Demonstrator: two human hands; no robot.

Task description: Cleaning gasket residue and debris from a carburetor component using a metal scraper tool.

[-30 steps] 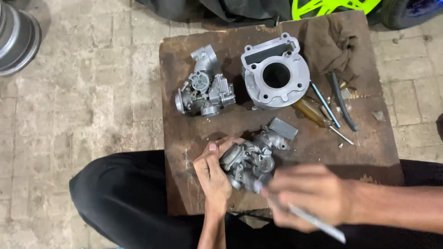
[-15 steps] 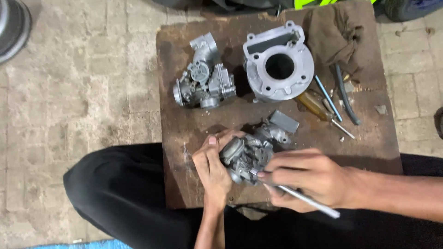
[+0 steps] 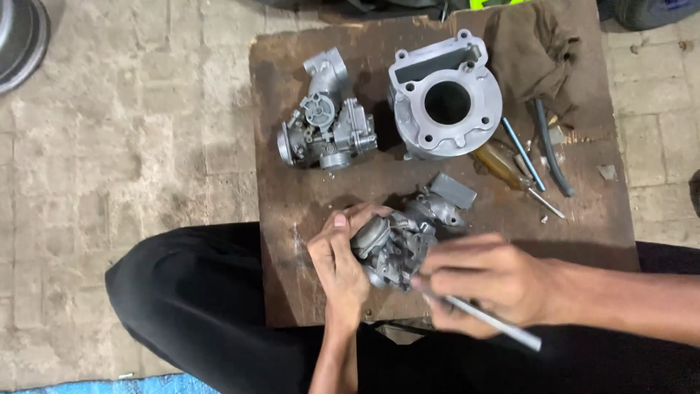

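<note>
My left hand (image 3: 339, 264) grips a grey metal carburettor (image 3: 408, 233) from its left side, holding it on the near part of a brown wooden board (image 3: 292, 182). My right hand (image 3: 492, 281) is closed around a thin silver tool (image 3: 492, 322), its tip against the carburettor's near side; the tip itself is hidden by my fingers. A second carburettor (image 3: 324, 128) lies on the board's far left. A grey engine cylinder (image 3: 445, 95) with a round bore stands at the far middle.
A yellow-handled screwdriver (image 3: 507, 171), a blue rod (image 3: 523, 153) and a dark bent tool (image 3: 550, 149) lie right of the cylinder. A brown rag (image 3: 532, 51) sits at the far right corner. My black-trousered legs (image 3: 197, 306) flank the board. Stone floor (image 3: 124, 146) lies to the left.
My right hand has shifted slightly left along the carburettor with the silver tool. The left hand keeps its grip. The camera has drifted, so the board sits a little lower in view.
</note>
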